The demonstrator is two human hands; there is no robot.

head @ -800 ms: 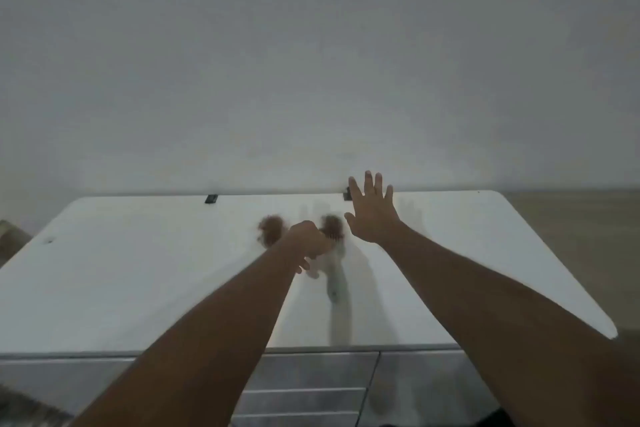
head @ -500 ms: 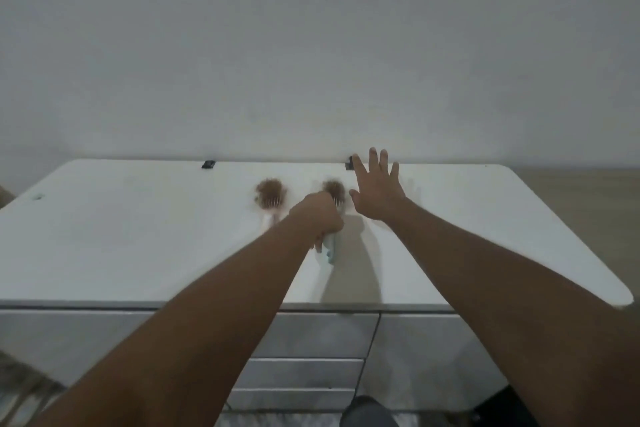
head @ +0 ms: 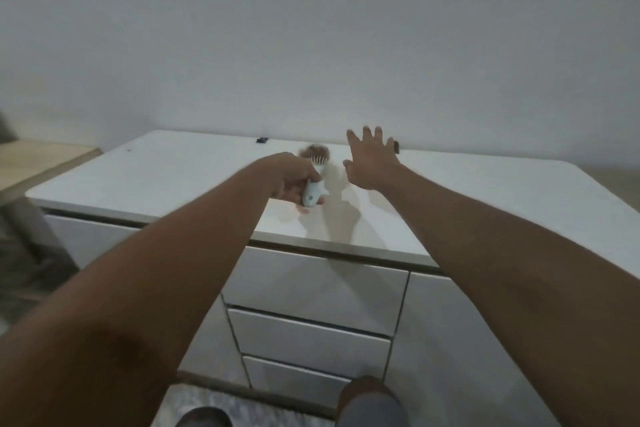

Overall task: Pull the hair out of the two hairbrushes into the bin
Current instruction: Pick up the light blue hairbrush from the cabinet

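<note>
My left hand [head: 292, 180] is shut on the pale blue handle of a hairbrush [head: 313, 189], lifted just above the white cabinet top [head: 173, 177]. Its bristled head [head: 319, 160] points away from me. Behind it a clump of brown hair [head: 314, 150] shows; I cannot tell which brush it sits on. The second brush is mostly hidden behind my left hand. My right hand [head: 372, 159] hovers to the right with fingers spread, holding nothing. No bin is in view.
The cabinet has drawers [head: 311, 333] in its front, facing me. Two small black items [head: 262, 140] [head: 396, 147] lie near the back edge by the wall. A wooden surface [head: 38, 156] stands at the left. My foot [head: 374, 402] shows on the floor below.
The view has swung left and down. My left hand has lifted the blue brush off the top and drawn it toward me. My right hand stays spread beside it.
</note>
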